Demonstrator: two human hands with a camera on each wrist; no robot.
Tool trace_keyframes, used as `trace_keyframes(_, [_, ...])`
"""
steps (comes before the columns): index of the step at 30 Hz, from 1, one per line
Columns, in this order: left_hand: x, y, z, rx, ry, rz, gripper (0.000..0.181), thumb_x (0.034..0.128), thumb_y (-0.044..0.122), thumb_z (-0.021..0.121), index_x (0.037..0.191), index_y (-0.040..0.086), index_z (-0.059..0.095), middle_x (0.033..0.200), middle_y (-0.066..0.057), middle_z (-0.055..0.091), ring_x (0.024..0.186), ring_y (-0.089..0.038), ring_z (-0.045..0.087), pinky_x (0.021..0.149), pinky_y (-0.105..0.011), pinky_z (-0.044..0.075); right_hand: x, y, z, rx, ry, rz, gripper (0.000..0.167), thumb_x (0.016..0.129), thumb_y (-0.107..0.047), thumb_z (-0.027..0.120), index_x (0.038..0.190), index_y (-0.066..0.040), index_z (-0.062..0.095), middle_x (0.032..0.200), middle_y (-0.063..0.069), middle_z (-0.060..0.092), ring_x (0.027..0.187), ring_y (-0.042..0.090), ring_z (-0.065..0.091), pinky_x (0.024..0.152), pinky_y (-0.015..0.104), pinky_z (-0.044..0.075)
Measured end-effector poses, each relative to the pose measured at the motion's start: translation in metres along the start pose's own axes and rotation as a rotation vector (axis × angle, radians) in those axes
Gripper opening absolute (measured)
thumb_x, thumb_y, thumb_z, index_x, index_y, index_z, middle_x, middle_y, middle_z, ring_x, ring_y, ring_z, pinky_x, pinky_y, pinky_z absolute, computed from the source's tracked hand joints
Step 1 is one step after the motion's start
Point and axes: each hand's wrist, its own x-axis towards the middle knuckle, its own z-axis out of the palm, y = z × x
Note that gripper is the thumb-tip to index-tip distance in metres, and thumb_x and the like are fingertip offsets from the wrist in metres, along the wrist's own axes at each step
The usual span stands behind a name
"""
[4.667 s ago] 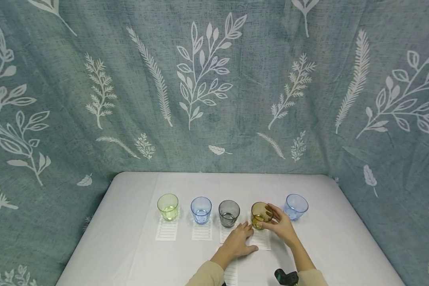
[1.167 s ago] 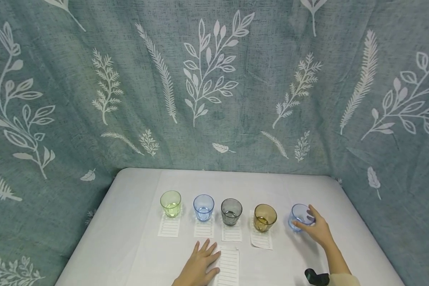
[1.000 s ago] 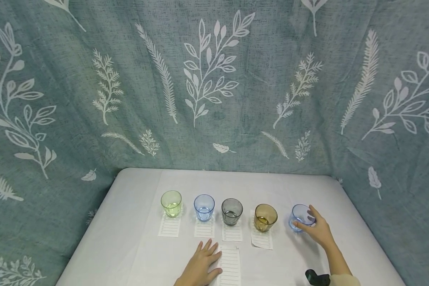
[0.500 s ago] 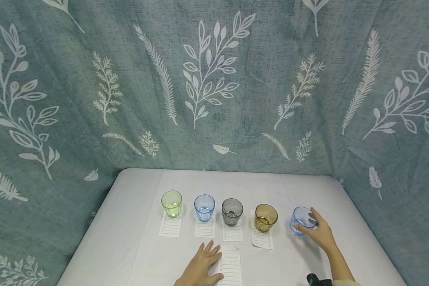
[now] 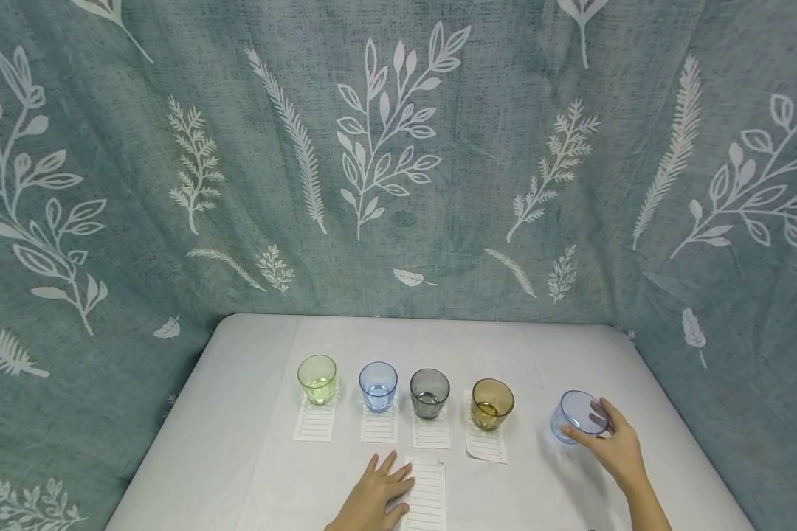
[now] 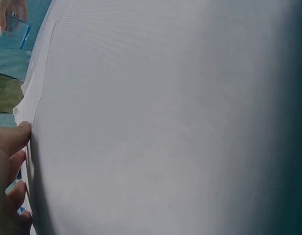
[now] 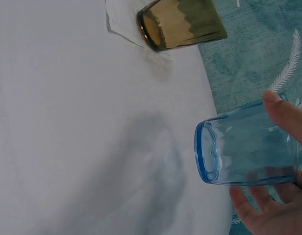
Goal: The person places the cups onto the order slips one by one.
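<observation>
At the table's right side my right hand (image 5: 616, 447) holds a light blue glass (image 5: 576, 413) between thumb and fingers. The right wrist view shows this blue glass (image 7: 249, 147) raised off the cloth, its shadow falling below it. My left hand (image 5: 372, 494) rests near the front with spread fingers, its tips touching the edge of a lined paper slip (image 5: 427, 495). An amber glass (image 5: 492, 405) stands upright on another lined slip (image 5: 486, 448), left of the held glass. In the left wrist view the left hand (image 6: 9, 166) shows only in part.
A green glass (image 5: 316, 380), a second blue glass (image 5: 378, 387) and a grey glass (image 5: 429, 394) stand in a row leftward of the amber one, each on a lined slip. White cloth covers the table (image 5: 239, 413). Leaf-patterned curtain (image 5: 398, 177) hangs behind and at both sides.
My right hand left the amber glass, took the right-hand blue glass, and has moved it rightward and nearer. My left hand went from the amber glass's slip to the front slip, then stayed.
</observation>
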Motion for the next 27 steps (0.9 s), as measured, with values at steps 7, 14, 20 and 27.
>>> trace_keyframes(7, [-0.001,-0.002,0.006,0.016,0.024,-0.004,0.052,0.0784,0.05,0.067,0.113,0.011,0.069,0.125,-0.009,0.062,0.124,-0.039,0.048,0.098,-0.064,0.035,-0.012,-0.022,-0.02,-0.02,0.068,-0.101,0.098,0.077,-0.024,0.078,0.144,0.011,0.015,0.141,0.037,0.029,0.12,0.061,0.033,0.076,-0.004,0.038])
trace_keyframes(14, [-0.002,-0.003,0.009,-0.008,0.013,-0.011,0.054,0.0779,0.047,0.067,0.116,0.009,0.066,0.127,-0.011,0.06,0.125,-0.039,0.047,0.099,-0.065,0.034,-0.019,-0.048,-0.026,-0.018,0.054,-0.157,0.092,0.076,-0.022,0.08,0.144,0.006,0.026,0.135,0.028,0.043,0.117,0.009,0.052,0.074,-0.003,0.038])
trace_keyframes(20, [-0.003,-0.002,0.007,-0.009,0.0,0.036,0.044,0.0817,0.034,0.063,0.118,0.01,0.066,0.13,-0.013,0.057,0.126,-0.041,0.045,0.096,-0.069,0.032,-0.024,-0.067,-0.019,0.066,-0.017,-0.233,0.088,0.075,-0.013,0.079,0.142,0.01,0.026,0.134,0.031,0.043,0.102,-0.022,0.038,0.079,0.004,0.046])
trace_keyframes(27, [-0.005,-0.001,0.003,-0.056,-0.048,0.015,0.051,0.0801,0.042,0.066,0.117,0.007,0.066,0.132,-0.015,0.055,0.129,-0.043,0.04,0.098,-0.069,0.031,-0.029,-0.084,0.001,0.19,-0.093,-0.255,0.087,0.075,-0.007,0.078,0.143,0.009,0.026,0.137,0.031,0.041,0.104,-0.018,0.044,0.081,0.01,0.05])
